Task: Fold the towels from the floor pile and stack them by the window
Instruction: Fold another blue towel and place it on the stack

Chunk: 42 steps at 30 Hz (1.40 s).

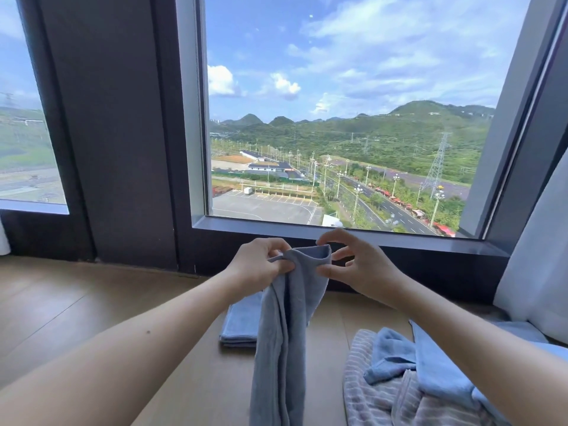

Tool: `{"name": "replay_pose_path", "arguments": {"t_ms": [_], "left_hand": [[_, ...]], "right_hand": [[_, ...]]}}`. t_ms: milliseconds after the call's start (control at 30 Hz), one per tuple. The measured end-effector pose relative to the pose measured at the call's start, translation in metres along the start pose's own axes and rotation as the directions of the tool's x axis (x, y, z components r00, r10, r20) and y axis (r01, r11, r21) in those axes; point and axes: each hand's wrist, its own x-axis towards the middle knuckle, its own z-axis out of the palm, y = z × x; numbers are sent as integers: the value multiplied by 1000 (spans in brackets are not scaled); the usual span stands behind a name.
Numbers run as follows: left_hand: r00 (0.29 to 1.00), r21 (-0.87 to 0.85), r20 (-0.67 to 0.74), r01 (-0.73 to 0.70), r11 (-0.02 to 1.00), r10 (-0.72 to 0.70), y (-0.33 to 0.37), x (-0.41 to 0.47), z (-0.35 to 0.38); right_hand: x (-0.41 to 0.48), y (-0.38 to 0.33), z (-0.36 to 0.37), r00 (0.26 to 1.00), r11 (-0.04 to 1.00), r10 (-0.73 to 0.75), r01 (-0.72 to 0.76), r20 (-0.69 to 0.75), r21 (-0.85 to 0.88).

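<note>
Hanging item: grey-blue cloth towel (285, 318), held up by its top edge in front of the window, its length drooping in loose vertical folds out of the bottom of the view.
Left hand: left hand (258, 265), fingers curled round the bunched left part of the towel's top edge.
Right hand: right hand (359, 265), thumb and forefinger pinching the towel's upper right corner, the other fingers spread and free.
Folded item: folded light-blue towel (242, 324), flat on the floor just below the window, partly hidden behind the hanging towel.
Floor pile: floor pile (399, 379), at lower right, with a grey-and-white striped towel (368, 395) under a crumpled light-blue towel (390, 355).
Floor: pale wooden floor (61, 302).
Window: large glass window (338, 118) in a dark window frame (338, 233), showing hills, a road and a car park.
Right edge: white curtain (534, 287), hanging beside the pile.
</note>
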Motion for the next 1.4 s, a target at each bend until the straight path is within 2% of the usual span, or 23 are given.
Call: {"name": "replay_pose_path", "arguments": {"t_ms": [100, 200, 467, 600, 667, 800, 900, 967, 1167, 1400], "left_hand": [[1000, -13, -16, 1, 1000, -2, 3, -1, 0], [1000, -5, -20, 17, 1000, -17, 4, -1, -2], [999, 114, -34, 20, 993, -16, 2, 2, -3], [998, 158, -50, 42, 987, -34, 1, 3, -1], [994, 112, -82, 75, 991, -66, -1, 3, 1], [975, -103, -149, 148, 984, -162, -2, 5, 0], [962, -323, -100, 211, 922, -255, 1, 5, 0], [959, -404, -76, 220, 888, -272, 3, 4, 2], [969, -486, -42, 192, 853, -243, 11, 2, 10], [988, -408, -35, 126, 904, -153, 20, -4, 17]], "right_hand": [[-2, 1, 2, 995, 989, -97, 95, -14, -116], [-2, 3, 2, 989, 985, -124, 114, -79, -127], [1, 1, -4, 980, 1000, 18, -21, -196, -14], [1, -1, -9, 985, 991, 128, -132, -118, -34], [2, -3, -11, 981, 983, 179, -181, -69, -14], [3, -6, -8, 939, 930, 329, -304, -100, 205], [4, -7, -5, 892, 868, 435, -379, -123, 320], [3, -10, -4, 883, 833, 462, -399, -83, 384], [3, -21, 6, 912, 788, 406, -377, 49, 486], [5, -22, 13, 922, 784, 379, -364, 78, 503]]}}
